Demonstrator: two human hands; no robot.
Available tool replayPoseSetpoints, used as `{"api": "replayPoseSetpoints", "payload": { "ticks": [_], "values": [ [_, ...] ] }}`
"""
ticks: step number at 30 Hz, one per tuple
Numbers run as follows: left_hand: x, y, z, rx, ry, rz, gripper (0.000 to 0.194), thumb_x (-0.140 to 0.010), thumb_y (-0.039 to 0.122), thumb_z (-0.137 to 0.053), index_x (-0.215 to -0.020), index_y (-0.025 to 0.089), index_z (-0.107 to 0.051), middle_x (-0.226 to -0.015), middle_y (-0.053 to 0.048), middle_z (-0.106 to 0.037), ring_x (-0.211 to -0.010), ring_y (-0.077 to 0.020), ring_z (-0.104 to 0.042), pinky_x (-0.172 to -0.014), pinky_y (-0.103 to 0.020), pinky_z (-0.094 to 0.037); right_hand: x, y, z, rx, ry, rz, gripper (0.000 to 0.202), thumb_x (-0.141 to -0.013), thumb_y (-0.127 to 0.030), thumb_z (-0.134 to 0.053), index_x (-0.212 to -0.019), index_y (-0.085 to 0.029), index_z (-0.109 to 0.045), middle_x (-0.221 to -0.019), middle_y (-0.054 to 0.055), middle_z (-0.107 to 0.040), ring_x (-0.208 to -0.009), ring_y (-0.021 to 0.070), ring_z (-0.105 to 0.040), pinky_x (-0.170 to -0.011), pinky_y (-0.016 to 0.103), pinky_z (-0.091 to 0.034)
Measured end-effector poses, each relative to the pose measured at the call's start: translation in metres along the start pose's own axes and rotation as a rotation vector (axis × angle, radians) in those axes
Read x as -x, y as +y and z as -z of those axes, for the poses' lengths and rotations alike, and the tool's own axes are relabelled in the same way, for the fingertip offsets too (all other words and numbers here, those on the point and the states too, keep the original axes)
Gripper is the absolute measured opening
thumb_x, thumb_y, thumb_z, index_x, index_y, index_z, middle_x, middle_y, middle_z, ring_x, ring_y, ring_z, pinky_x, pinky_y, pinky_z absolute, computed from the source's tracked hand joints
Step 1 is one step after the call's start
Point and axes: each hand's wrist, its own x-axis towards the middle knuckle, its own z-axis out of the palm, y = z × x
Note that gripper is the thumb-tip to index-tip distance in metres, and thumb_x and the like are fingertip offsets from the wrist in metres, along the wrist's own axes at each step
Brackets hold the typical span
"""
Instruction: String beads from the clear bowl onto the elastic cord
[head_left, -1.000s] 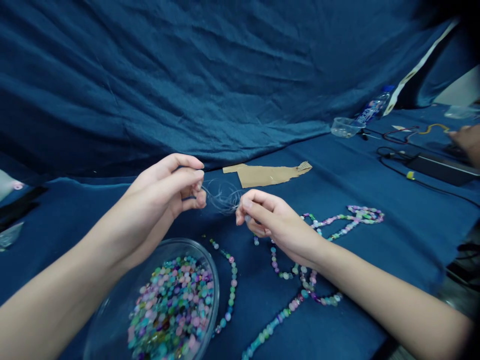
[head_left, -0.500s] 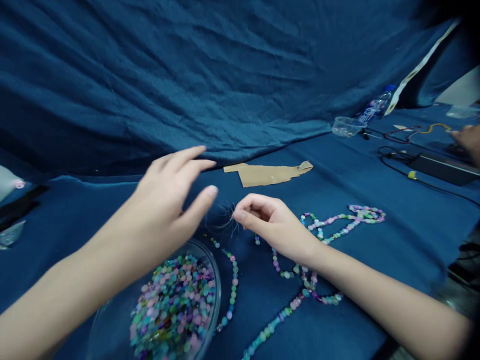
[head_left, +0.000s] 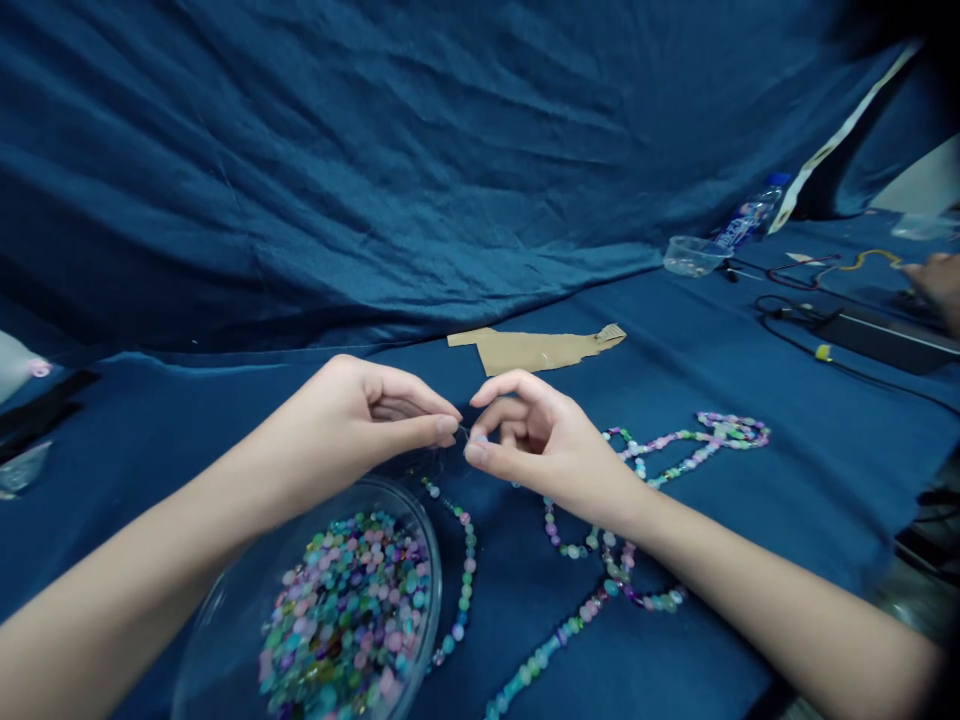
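My left hand [head_left: 375, 425] is closed, thumb and fingertips pinching a thin clear thread [head_left: 463, 431]. Almost touching it, my right hand [head_left: 536, 440] pinches the same thread between thumb and fingers, its index finger raised. Below my hands, a short strand of beads [head_left: 470, 565] curves along the rim of a clear plastic bowl [head_left: 433, 560]. Loose pastel beads [head_left: 345, 610] fill much of the bowl, which is partly behind my left forearm. A long beaded string [head_left: 570, 625] lies in loops on the blue cloth, partly covered by my right hand and wrist.
A torn piece of cardboard [head_left: 536, 350] lies beyond my hands, near the hanging blue curtain [head_left: 337, 180]. Back right are a clear tub [head_left: 694, 258], a bottle [head_left: 754, 215], cables and a black flat box [head_left: 892, 335]. Another person's hand [head_left: 937, 280] shows at the right edge.
My left hand, open and raised before, has come down and right and closed on the thread beside my right hand. My right hand stays about in place; its index finger has lifted.
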Motion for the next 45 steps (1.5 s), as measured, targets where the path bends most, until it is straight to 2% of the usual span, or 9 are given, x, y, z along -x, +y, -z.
{"api": "replayPoseSetpoints", "payload": {
  "ticks": [5, 9, 12, 16, 21, 30, 36, 45],
  "values": [
    [0.001, 0.005, -0.002, 0.051, 0.008, -0.009, 0.013, -0.083, 0.030, -0.082, -0.088, 0.019, -0.078, -0.080, 0.001, -0.078, -0.075, -0.0108, -0.069, -0.068, -0.015, -0.051, 0.000, -0.002, 0.001, 0.052, 0.043, -0.016, 0.038, -0.079, -0.026, -0.090, -0.110, -0.020, -0.069, -0.092, 0.001, -0.073, -0.056, 0.0061, -0.041, -0.052, 0.024, -0.032],
    [0.000, 0.002, -0.002, 0.085, -0.001, -0.030, 0.017, -0.091, 0.037, -0.076, -0.090, 0.020, -0.076, -0.085, 0.001, -0.077, -0.080, -0.0103, -0.068, -0.071, -0.014, -0.051, 0.000, -0.005, 0.001, 0.136, 0.065, -0.020, 0.025, -0.083, -0.034, -0.086, -0.099, -0.017, -0.076, -0.084, 0.001, -0.071, -0.053, 0.0056, -0.037, -0.049, 0.025, -0.027],
    [-0.002, 0.000, 0.000, 0.084, -0.018, -0.013, 0.019, -0.093, 0.038, -0.073, -0.090, 0.019, -0.076, -0.085, 0.000, -0.076, -0.081, -0.0106, -0.067, -0.073, -0.015, -0.051, -0.001, -0.005, 0.002, 0.179, 0.110, -0.003, 0.024, -0.087, -0.039, -0.082, -0.094, -0.017, -0.077, -0.074, -0.001, -0.063, -0.056, 0.0074, -0.037, -0.050, 0.026, -0.026],
    [-0.003, 0.000, 0.001, 0.108, -0.009, 0.017, 0.024, -0.093, 0.041, -0.073, -0.093, 0.018, -0.074, -0.087, -0.001, -0.077, -0.081, -0.0117, -0.067, -0.073, -0.018, -0.052, -0.002, -0.005, 0.004, 0.209, 0.175, 0.043, 0.021, -0.089, -0.038, -0.080, -0.092, -0.017, -0.076, -0.066, -0.005, -0.048, -0.058, 0.0086, -0.034, -0.053, 0.027, -0.025],
    [-0.001, 0.001, 0.000, 0.135, -0.016, 0.033, 0.025, -0.093, 0.043, -0.074, -0.095, 0.018, -0.074, -0.091, -0.002, -0.078, -0.083, -0.0128, -0.066, -0.074, -0.020, -0.051, -0.001, -0.007, 0.003, 0.201, 0.172, 0.080, 0.019, -0.094, -0.036, -0.074, -0.092, -0.017, -0.073, -0.065, -0.006, -0.038, -0.060, 0.0095, -0.032, -0.055, 0.027, -0.026],
    [0.000, 0.000, -0.001, 0.168, -0.129, -0.003, 0.019, -0.097, 0.039, -0.070, -0.098, 0.020, -0.071, -0.096, -0.001, -0.080, -0.091, -0.0135, -0.069, -0.080, -0.021, -0.051, 0.003, -0.007, -0.001, 0.160, 0.110, 0.070, 0.023, -0.091, -0.041, -0.079, -0.093, -0.018, -0.074, -0.064, -0.005, -0.042, -0.058, 0.0097, -0.034, -0.054, 0.027, -0.027],
    [0.001, 0.004, -0.003, 0.138, -0.169, -0.006, 0.013, -0.095, 0.031, -0.069, -0.099, 0.019, -0.067, -0.090, -0.002, -0.080, -0.084, -0.0146, -0.067, -0.078, -0.023, -0.048, 0.003, -0.007, -0.001, 0.182, 0.115, 0.086, 0.022, -0.092, -0.040, -0.078, -0.094, -0.019, -0.075, -0.064, -0.005, -0.042, -0.058, 0.0095, -0.034, -0.053, 0.027, -0.027],
    [0.002, 0.008, -0.010, 0.164, -0.183, 0.030, 0.013, -0.096, 0.029, -0.066, -0.099, 0.018, -0.061, -0.080, -0.002, -0.078, -0.075, -0.0136, -0.062, -0.072, -0.023, -0.045, 0.003, -0.006, -0.001, 0.133, 0.131, 0.062, 0.028, -0.089, -0.045, -0.080, -0.091, -0.018, -0.075, -0.063, -0.005, -0.041, -0.058, 0.0097, -0.033, -0.053, 0.027, -0.025]
  ]
}}
